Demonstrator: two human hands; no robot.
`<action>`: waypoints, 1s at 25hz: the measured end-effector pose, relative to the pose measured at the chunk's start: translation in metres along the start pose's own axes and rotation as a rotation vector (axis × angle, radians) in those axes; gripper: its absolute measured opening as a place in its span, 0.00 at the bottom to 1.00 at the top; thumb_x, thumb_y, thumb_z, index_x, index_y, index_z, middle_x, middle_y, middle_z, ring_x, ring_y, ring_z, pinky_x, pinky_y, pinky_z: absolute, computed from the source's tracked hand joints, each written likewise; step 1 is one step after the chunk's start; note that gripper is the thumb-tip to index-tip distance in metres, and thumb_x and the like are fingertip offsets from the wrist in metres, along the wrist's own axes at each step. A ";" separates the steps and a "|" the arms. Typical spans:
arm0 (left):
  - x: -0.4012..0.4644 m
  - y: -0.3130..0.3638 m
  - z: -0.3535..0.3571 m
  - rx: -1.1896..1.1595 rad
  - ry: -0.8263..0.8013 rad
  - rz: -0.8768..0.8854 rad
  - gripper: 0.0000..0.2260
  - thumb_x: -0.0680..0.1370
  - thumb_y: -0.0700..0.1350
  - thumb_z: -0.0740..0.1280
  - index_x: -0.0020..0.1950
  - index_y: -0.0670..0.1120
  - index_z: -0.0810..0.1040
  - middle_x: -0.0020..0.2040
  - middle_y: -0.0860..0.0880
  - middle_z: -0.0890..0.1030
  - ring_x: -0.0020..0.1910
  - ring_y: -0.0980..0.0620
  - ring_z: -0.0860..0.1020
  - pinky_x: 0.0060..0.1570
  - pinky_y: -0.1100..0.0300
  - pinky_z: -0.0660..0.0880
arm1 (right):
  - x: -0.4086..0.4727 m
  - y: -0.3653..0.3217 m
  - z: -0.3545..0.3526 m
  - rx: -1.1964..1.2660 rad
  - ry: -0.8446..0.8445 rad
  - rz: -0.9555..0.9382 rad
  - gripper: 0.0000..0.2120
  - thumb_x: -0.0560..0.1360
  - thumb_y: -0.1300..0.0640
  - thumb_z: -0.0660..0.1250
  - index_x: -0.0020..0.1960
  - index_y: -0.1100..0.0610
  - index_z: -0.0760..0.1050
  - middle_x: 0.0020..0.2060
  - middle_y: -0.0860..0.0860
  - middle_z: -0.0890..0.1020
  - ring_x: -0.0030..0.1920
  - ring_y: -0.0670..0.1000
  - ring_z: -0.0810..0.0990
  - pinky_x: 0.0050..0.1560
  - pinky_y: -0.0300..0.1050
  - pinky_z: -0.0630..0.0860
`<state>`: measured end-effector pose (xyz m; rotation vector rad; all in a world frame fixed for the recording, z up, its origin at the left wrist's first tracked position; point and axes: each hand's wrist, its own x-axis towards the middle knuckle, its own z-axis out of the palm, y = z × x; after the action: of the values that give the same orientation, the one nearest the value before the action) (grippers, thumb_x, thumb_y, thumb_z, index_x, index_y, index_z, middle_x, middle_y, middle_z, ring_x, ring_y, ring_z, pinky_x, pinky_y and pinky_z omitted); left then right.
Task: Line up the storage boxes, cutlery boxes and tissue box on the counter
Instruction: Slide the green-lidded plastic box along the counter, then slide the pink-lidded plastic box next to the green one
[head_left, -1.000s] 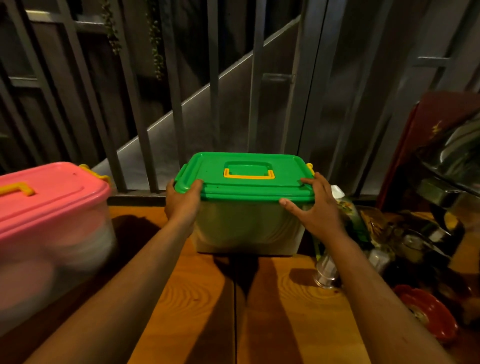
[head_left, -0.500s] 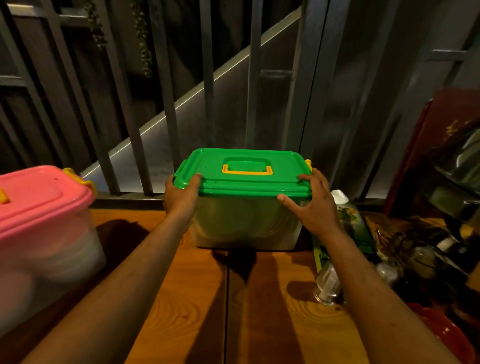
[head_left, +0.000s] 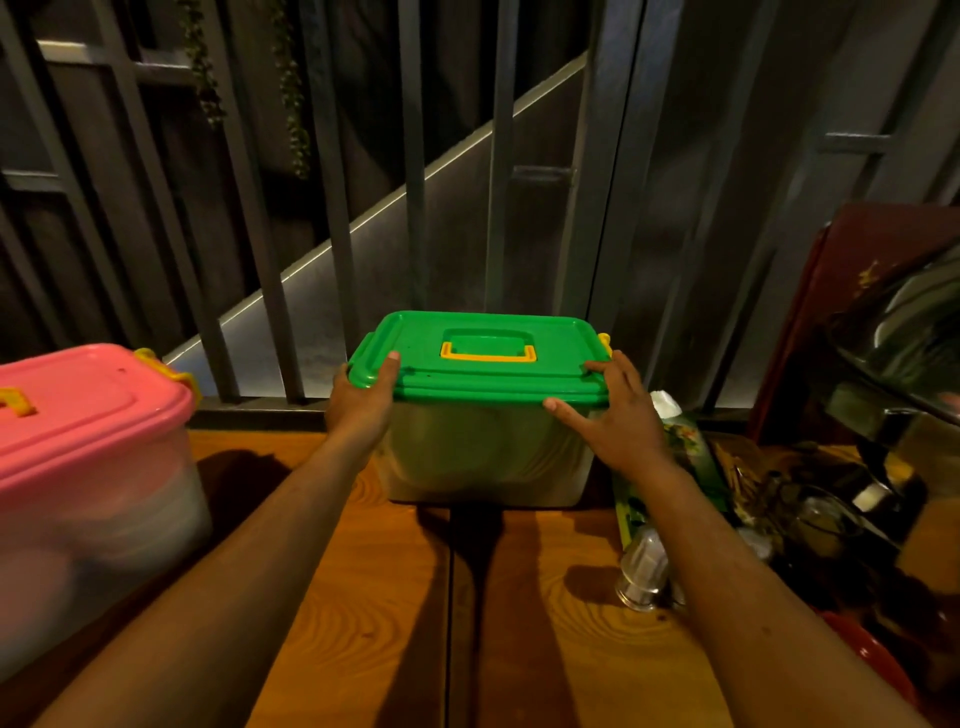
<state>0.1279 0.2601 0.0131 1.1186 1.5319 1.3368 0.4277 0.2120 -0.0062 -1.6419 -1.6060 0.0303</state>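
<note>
A clear storage box with a green lid (head_left: 480, 364) and a yellow handle stands on the wooden counter (head_left: 374, 613), close to the metal railing. My left hand (head_left: 361, 402) grips its left side, thumb on the lid. My right hand (head_left: 615, 415) presses the right side with fingers spread over the lid's edge. A second storage box with a pink lid (head_left: 88, 415) stands at the far left, partly cut off by the frame. A green tissue box (head_left: 680, 457) lies just right of the green-lidded box, partly hidden behind my right wrist.
A small steel cup (head_left: 644, 571) lies on the counter by my right forearm. Dark clutter with glass and metal ware (head_left: 831, 519) fills the right side, with a red bowl (head_left: 872, 660) near the edge. The vertical railing bars (head_left: 415, 208) close off the back.
The green-lidded box has slid a little farther back toward the railing with both hands on it. The pink-lidded box sits lower left in the frame as my head turned.
</note>
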 end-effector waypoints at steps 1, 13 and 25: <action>-0.006 0.003 -0.004 0.041 -0.009 0.009 0.32 0.75 0.66 0.65 0.72 0.48 0.68 0.63 0.47 0.76 0.60 0.45 0.76 0.56 0.47 0.75 | -0.002 -0.004 -0.002 -0.037 -0.011 0.024 0.39 0.65 0.26 0.66 0.69 0.47 0.68 0.78 0.52 0.58 0.76 0.59 0.61 0.71 0.56 0.65; -0.103 -0.023 -0.177 0.706 0.243 0.604 0.12 0.75 0.51 0.70 0.56 0.49 0.84 0.53 0.45 0.85 0.53 0.43 0.81 0.52 0.52 0.73 | -0.094 -0.204 0.078 0.010 0.176 -0.304 0.26 0.73 0.39 0.65 0.64 0.53 0.78 0.66 0.56 0.77 0.69 0.60 0.71 0.70 0.57 0.67; -0.121 -0.055 -0.381 1.134 0.716 0.509 0.22 0.73 0.61 0.61 0.60 0.53 0.81 0.66 0.44 0.77 0.72 0.40 0.68 0.71 0.36 0.58 | -0.132 -0.377 0.202 0.198 -0.017 -0.472 0.27 0.73 0.38 0.63 0.64 0.54 0.78 0.66 0.56 0.78 0.68 0.59 0.72 0.69 0.57 0.69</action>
<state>-0.2049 0.0321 0.0078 1.9159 2.8588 1.2116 -0.0155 0.1490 0.0003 -1.0882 -1.9005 -0.0395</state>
